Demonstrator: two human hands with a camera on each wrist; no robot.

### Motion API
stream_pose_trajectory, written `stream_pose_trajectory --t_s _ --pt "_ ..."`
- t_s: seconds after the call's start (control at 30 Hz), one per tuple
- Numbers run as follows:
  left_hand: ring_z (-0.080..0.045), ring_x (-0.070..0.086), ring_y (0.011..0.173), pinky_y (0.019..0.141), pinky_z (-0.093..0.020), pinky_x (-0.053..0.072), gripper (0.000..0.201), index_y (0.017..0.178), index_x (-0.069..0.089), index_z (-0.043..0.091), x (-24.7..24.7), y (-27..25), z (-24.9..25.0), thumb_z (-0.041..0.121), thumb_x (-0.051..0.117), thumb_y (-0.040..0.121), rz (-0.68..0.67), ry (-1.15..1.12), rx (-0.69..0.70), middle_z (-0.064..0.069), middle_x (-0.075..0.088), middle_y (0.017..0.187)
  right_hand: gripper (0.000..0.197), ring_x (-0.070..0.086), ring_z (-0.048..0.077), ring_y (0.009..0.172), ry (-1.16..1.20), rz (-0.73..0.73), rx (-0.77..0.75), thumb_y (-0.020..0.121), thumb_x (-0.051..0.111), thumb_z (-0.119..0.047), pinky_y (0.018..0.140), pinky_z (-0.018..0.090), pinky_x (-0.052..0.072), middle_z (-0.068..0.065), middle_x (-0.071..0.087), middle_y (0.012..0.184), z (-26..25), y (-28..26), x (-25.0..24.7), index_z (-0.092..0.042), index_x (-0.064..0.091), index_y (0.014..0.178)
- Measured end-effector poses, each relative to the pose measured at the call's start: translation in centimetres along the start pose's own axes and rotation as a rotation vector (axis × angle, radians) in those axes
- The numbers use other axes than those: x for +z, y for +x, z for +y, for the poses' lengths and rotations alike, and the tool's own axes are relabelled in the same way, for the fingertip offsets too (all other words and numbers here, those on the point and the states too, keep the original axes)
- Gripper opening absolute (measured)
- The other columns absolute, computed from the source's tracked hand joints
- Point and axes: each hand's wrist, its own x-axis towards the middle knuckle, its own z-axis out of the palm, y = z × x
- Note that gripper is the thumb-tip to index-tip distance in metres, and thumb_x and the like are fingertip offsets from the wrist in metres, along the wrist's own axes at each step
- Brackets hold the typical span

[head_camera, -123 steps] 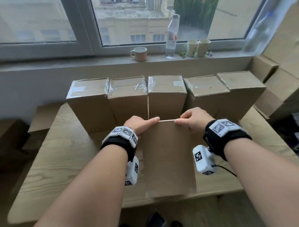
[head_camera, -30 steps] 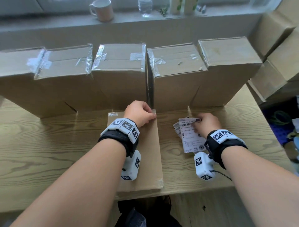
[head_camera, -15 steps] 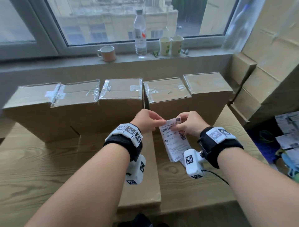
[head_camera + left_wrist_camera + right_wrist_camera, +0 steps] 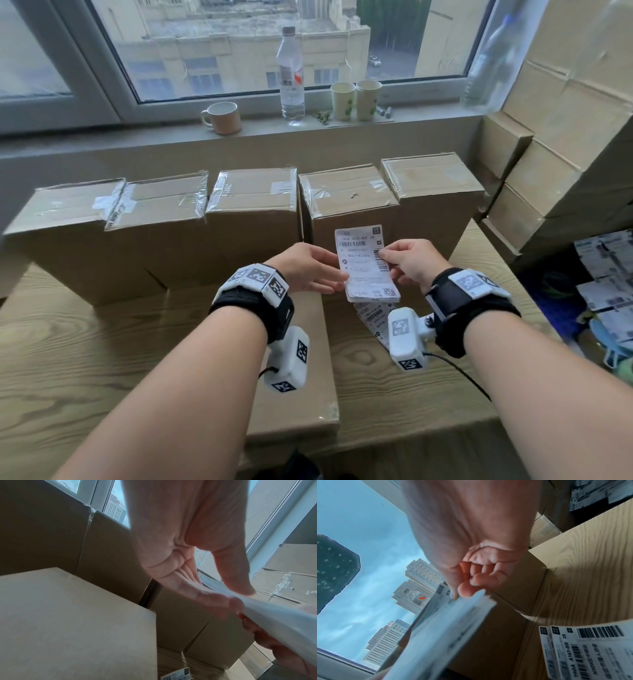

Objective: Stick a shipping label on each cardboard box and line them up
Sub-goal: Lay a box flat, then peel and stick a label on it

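Observation:
A small stack of white shipping labels (image 4: 364,270) with barcodes is held up in the air over the table. My right hand (image 4: 409,262) pinches its right edge, thumb on top. My left hand (image 4: 310,270) pinches the left edge between thumb and straight fingers, as the left wrist view shows on the labels (image 4: 274,622). A flat cardboard box (image 4: 301,377) lies on the table under my left wrist. Several taped boxes (image 4: 253,205) stand in a row behind it. More loose labels (image 4: 375,318) lie on the table under my right wrist, also seen as loose labels (image 4: 590,653).
The wooden table (image 4: 68,359) has bare room at the left. Stacked cardboard boxes (image 4: 565,137) rise at the right, with more label sheets (image 4: 606,274) on the floor below. A mug (image 4: 221,118), a water bottle (image 4: 291,75) and two paper cups (image 4: 356,99) stand on the windowsill.
My right hand has lifted a stack of labels off the table. My left hand has left the flat box and taken hold of the stack's left edge.

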Motion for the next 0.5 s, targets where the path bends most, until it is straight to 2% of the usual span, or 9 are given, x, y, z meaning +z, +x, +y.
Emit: stream_pose_trajectory --t_s 0.17,0.27,0.37,0.5 --pt "-0.014 0.072 0.073 0.066 -0.021 0.058 0.022 0.105 0.063 0.003 0.4 0.3 -0.3 0.004 0.072 0.084 -0.044 -0.013 -0.070 -0.007 0.075 0.082 0.010 0.057 0.014 0.056 0.050 0.093 0.018 0.095 0.060 -0.015 0.048 0.022 0.046 0.021 0.070 0.093 0.7 0.6 -0.2 -0.007 0.065 0.093" --pt "-0.013 0.072 0.075 0.070 -0.022 0.058 0.024 0.104 0.063 0.005 0.4 0.3 -0.4 -0.001 0.072 0.082 -0.070 0.012 -0.076 -0.006 0.074 0.082 0.009 0.057 0.012 0.055 0.065 0.098 0.037 0.095 0.059 -0.014 0.047 0.022 0.045 0.016 0.068 0.084 1.1 0.9 -0.4 -0.008 0.064 0.091" --pt "-0.013 0.071 0.074 0.070 -0.022 0.058 0.028 0.105 0.061 0.005 0.7 0.4 -0.2 0.000 0.075 0.080 -0.053 0.014 -0.064 -0.006 0.073 0.083 0.010 0.057 0.012 0.053 0.076 0.091 0.049 0.095 0.058 -0.013 0.044 0.020 0.045 0.011 0.065 0.075 1.3 1.2 -0.4 -0.010 0.062 0.087" --pt "-0.015 0.067 0.074 0.063 -0.025 0.056 0.051 0.118 0.054 0.014 0.8 0.9 0.0 0.007 0.081 0.075 0.029 0.062 -0.042 -0.005 0.069 0.085 0.015 0.057 0.011 0.052 0.095 0.086 0.067 0.096 0.057 -0.013 0.040 0.018 0.046 0.009 0.064 0.073 1.4 1.4 -0.6 -0.011 0.060 0.082"
